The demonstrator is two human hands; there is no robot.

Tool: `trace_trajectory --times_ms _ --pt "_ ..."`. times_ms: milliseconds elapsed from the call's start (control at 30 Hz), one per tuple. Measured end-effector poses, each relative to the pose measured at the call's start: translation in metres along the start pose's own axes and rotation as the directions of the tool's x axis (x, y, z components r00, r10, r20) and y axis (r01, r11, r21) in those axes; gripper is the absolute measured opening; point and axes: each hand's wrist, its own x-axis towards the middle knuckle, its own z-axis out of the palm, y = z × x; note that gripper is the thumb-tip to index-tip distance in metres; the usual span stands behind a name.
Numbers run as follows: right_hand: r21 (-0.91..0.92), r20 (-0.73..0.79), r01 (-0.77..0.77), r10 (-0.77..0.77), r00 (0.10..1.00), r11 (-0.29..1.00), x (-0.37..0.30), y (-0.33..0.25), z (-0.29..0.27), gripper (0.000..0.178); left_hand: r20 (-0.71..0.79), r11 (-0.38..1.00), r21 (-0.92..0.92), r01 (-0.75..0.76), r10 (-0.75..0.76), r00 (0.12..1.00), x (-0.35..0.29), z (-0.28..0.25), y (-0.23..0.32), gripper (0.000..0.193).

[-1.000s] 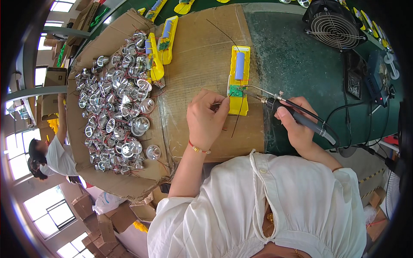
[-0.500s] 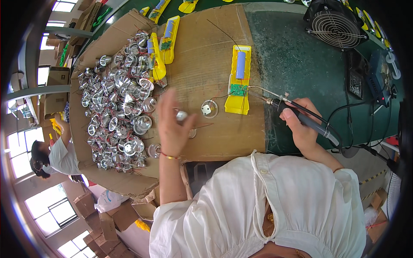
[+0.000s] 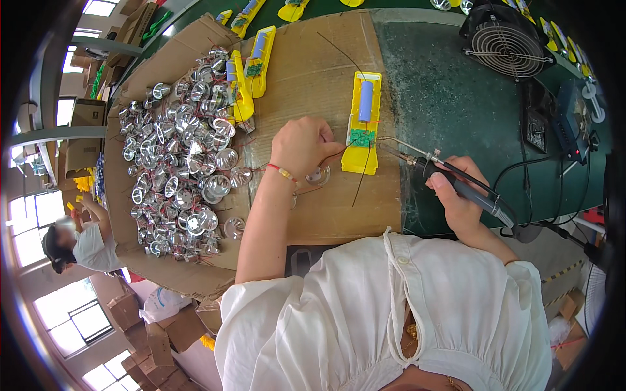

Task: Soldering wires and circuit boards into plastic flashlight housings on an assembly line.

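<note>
- Head view: the yellow housing (image 3: 358,161) lay on the cardboard sheet (image 3: 300,65), with the blue cylindrical cell (image 3: 366,101) and green circuit board (image 3: 362,137) seated in it.
- The right hand (image 3: 458,195), right of the housing, was closed around the soldering iron (image 3: 471,193); the iron's tip pointed toward the board.
- The left hand (image 3: 303,144), left of the housing, had its fingers drawn narrow near a thin wire (image 3: 340,152); whether they gripped it could not be determined.
- A reflector cup (image 3: 318,176) lay left of the housing, partly hidden by the left hand.
- The cardboard box (image 3: 173,281) of reflectors stood farther left of the housing.
</note>
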Motion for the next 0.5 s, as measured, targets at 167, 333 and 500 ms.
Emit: trace_trajectory --times_ms 167,333,500 --pt "0.045 0.001 -0.049 0.049 0.999 0.998 0.0 -0.002 -0.002 0.017 -0.19 0.949 0.221 -0.224 0.268 0.945 -0.01 0.02 -0.006 0.015" --pt "-0.003 0.039 -0.006 0.006 0.999 1.0 0.001 0.003 -0.005 0.017 -0.389 0.95 -0.234 -0.208 0.105 0.915 -0.023 0.021 -0.013 0.012" --pt "0.069 0.022 -0.046 0.045 0.999 0.997 0.002 -0.001 -0.005 0.016 -0.398 0.941 0.113 -0.318 0.336 0.853 -0.044 0.024 0.003 0.019"
